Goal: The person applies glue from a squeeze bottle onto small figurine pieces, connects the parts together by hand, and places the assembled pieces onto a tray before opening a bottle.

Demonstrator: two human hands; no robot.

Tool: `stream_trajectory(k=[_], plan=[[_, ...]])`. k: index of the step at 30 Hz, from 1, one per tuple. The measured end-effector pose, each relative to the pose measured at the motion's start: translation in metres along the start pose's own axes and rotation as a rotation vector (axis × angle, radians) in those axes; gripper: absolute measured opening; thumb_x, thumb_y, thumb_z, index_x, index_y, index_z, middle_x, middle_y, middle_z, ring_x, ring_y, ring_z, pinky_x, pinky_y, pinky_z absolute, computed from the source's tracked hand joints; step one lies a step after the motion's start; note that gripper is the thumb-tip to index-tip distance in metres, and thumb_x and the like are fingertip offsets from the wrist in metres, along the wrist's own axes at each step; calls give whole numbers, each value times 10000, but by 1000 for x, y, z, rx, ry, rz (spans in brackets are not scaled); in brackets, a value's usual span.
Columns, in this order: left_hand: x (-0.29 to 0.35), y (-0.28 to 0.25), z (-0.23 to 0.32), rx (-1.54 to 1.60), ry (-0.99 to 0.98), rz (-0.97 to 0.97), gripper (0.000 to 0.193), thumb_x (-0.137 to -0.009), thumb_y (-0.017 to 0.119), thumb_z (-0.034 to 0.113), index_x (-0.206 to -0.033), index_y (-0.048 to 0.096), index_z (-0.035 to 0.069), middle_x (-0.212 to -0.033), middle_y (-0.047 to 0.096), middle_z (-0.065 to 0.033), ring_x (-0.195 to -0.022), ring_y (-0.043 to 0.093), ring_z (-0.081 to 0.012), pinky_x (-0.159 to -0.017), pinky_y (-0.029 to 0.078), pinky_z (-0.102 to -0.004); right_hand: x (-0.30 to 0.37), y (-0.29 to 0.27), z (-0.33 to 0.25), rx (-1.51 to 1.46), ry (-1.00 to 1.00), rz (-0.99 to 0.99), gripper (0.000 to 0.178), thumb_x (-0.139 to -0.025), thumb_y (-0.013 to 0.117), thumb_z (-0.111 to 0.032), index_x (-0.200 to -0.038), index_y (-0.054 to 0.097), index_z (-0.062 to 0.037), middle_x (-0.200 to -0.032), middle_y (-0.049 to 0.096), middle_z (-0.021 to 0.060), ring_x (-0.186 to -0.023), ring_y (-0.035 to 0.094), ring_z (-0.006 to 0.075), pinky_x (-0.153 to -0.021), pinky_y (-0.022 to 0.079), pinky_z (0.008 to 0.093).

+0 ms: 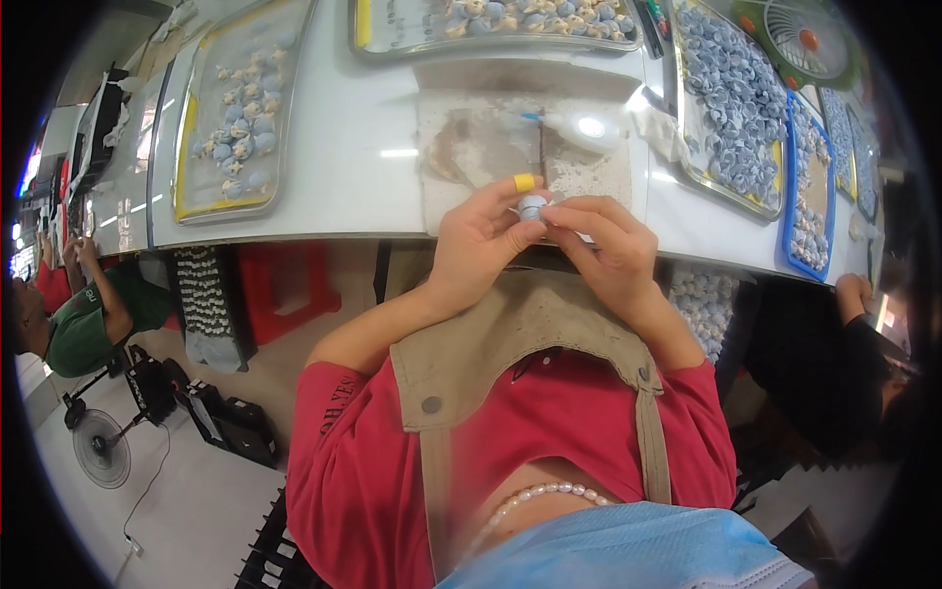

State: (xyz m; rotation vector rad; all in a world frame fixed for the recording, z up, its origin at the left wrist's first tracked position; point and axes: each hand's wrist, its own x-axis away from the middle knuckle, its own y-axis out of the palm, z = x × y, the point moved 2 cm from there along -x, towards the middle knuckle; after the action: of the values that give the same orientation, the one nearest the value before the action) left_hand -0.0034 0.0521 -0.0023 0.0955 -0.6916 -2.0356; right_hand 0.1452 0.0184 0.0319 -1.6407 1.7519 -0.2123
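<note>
Between my fingertips, over the front edge of the white table, is a small pale blue-grey rounded piece [532,206]. My left hand [473,240] grips it from the left with thumb and fingers; a yellow band wraps one finger. On the other side my right hand [610,240] pinches at the same piece with thumb and forefinger. Just beyond my hands lies a stained board [471,113]. A white squeeze bottle [586,130] with a blue tip rests on it.
Trays of small blue and cream pieces stand at left [186,137], at the back [365,25] and at right [692,157]. A blue tray [793,231] and a green fan [810,39] are further right. People sit at both sides.
</note>
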Motion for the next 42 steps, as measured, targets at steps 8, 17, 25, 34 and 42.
stream_trajectory(k=[8, 17, 25, 34, 42], plan=[[6, -13, 6, -117, 33, -12, 301, -845, 592, 53, -1125, 530, -39, -926, 616, -63, -829, 576, -96, -729, 476, -228, -8, 2, -16, 74, 11, -14, 167, -687, 675, 10, -842, 636, -40, -796, 622, 91, -675, 622, 220, -566, 499, 282], [9, -7, 19, -183, 198, -170, 313, -837, 575, -1, -1142, 525, -44, -1050, 591, -85, -942, 553, -126, -837, 462, -256, -6, -2, -3, -63, -57, -42, 272, -661, 712, 11, -916, 624, -23, -859, 620, 103, -788, 615, 217, -674, 487, 278], [8, 5, 16, -161, 168, -258, 355, -830, 609, 82, -1152, 523, -40, -1114, 568, -93, -981, 539, -131, -850, 446, -253, -3, -5, 10, -715, 374, -285, 446, -722, 664, -46, -1152, 549, -24, -1000, 615, 71, -897, 583, 147, -833, 458, 272], [7, 17, 20, -412, 267, -293, 286, -838, 613, 135, -1054, 583, -49, -999, 630, -140, -912, 592, -162, -806, 460, -260, 7, -17, 14, -731, 283, -260, 365, -731, 672, -51, -1086, 589, -24, -949, 641, 73, -889, 600, 126, -796, 471, 253], [12, 14, 28, -477, 252, -292, 240, -828, 617, 105, -1026, 601, -28, -953, 641, -106, -866, 594, -130, -772, 466, -239, 2, -18, 9, -668, 244, -301, 323, -741, 653, -36, -1059, 601, -17, -980, 642, 87, -907, 599, 143, -808, 463, 262]])
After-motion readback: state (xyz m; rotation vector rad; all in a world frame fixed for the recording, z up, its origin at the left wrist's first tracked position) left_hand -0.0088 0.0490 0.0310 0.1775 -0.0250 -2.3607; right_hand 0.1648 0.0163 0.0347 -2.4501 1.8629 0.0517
